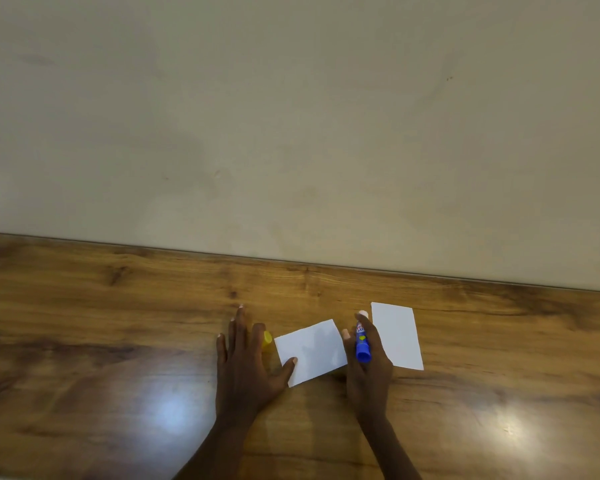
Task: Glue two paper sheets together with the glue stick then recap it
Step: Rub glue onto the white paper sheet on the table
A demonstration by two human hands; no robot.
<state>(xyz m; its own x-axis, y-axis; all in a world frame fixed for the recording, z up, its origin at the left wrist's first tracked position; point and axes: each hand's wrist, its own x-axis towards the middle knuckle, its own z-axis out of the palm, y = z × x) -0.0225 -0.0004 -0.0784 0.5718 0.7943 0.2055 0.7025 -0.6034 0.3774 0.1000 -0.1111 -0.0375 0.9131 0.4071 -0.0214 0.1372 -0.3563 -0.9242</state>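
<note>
The right hand [374,370] holds the glue stick [362,348] pointing away.

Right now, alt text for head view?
A right hand holds a blue glue stick between the left sheet and right sheet of white paper on a wooden table. The left hand lies flat, thumb on the left sheet, yellow cap beside its fingers.
</note>
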